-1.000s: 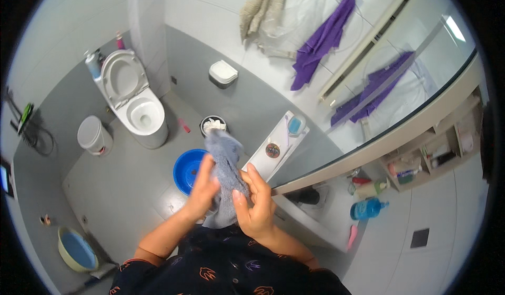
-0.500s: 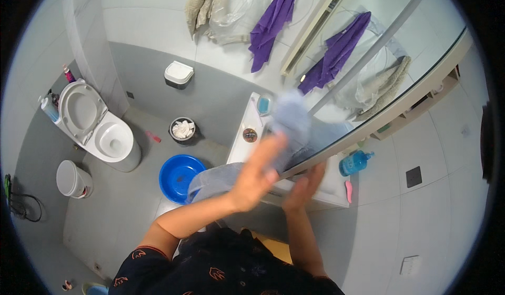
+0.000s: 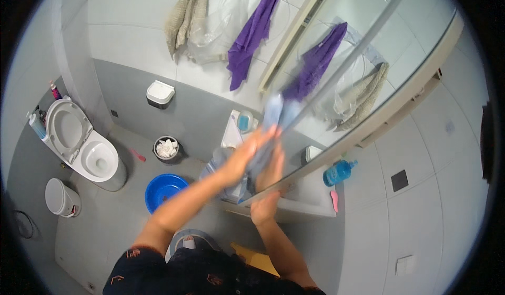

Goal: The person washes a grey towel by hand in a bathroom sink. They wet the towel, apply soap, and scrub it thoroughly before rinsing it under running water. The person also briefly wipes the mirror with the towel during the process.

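Note:
A grey-blue cloth (image 3: 272, 111), smeared by motion, is in my left hand (image 3: 242, 158), whose fingers are closed on it. The hand is up against the large mirror (image 3: 405, 37), near its lower left corner. Part of the cloth hangs down beside the wrist, over the white washbasin counter (image 3: 310, 203). My right hand (image 3: 265, 208) is lower, at the mirror's bottom edge; its fingers are partly hidden there, so I cannot see whether they grip. The mirror reflects the cloth and the left hand.
A blue pump bottle (image 3: 338, 173) and a pink object (image 3: 334, 201) stand at the counter's right. A soap dish (image 3: 245, 121) sits at its far end. On the floor are a blue basin (image 3: 158, 190), a waste bin (image 3: 167, 148) and a white bucket (image 3: 62, 197). The toilet (image 3: 100, 161) is left.
The view has shifted, so the room sits further left. My left hand has moved with the cloth down toward the mirror's lower left corner, and the right hand stays at the bottom edge.

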`<state>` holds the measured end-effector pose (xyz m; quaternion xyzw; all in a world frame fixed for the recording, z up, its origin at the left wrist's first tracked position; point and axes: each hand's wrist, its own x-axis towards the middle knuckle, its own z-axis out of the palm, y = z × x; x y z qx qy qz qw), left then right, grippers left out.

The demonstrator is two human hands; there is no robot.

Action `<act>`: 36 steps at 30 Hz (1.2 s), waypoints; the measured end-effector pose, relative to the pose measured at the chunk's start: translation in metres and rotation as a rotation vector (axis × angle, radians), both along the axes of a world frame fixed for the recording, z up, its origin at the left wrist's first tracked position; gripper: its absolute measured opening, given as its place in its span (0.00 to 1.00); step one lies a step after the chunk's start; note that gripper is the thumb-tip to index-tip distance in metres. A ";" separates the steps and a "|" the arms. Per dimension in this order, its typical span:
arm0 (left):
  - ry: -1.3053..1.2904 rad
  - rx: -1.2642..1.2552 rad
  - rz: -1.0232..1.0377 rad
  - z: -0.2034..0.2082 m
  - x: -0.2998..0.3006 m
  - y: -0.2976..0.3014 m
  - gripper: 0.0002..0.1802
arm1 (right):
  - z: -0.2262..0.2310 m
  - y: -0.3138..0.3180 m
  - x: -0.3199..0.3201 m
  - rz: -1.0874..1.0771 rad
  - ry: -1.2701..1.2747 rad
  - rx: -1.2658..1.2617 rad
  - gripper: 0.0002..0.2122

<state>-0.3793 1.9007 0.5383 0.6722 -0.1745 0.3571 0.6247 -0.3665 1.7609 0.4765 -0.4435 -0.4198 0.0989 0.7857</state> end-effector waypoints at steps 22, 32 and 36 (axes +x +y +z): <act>0.020 0.059 0.069 0.038 0.002 0.005 0.32 | 0.090 0.037 -0.012 -0.263 -0.240 0.023 0.31; 0.252 -0.565 -0.122 -0.051 0.141 0.080 0.26 | 0.033 0.130 0.146 -0.070 0.241 -0.050 0.25; 0.198 -0.542 -0.103 -0.062 0.087 0.034 0.28 | 0.018 0.113 0.115 -0.035 0.377 -0.013 0.25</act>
